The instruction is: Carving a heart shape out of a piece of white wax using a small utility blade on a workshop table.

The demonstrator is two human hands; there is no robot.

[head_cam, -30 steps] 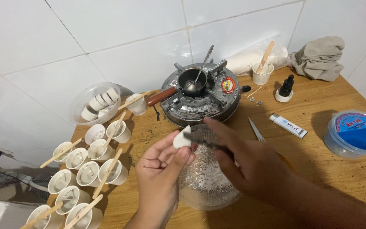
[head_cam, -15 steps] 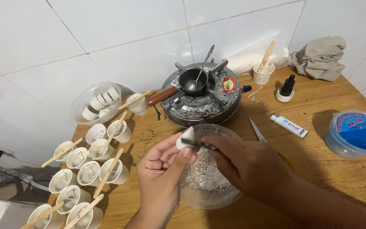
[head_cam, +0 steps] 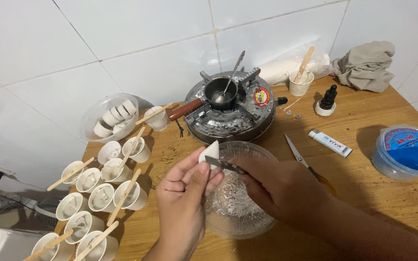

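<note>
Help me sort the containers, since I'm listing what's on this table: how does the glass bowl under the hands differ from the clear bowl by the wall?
The glass bowl sits below the hands and holds fine white shavings; the clear bowl holds whole white pieces. The glass bowl is patterned and near the front edge; the clear bowl is plain and sits behind the small white cups. Both are round, see-through and upright on the wooden table.

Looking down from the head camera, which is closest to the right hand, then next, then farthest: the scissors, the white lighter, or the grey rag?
Counting from the right hand:
1. Scissors, lying on the table just beside and behind the hand.
2. White lighter, a bit farther out to the right.
3. Grey rag, far off in the back right corner by the wall.
</note>
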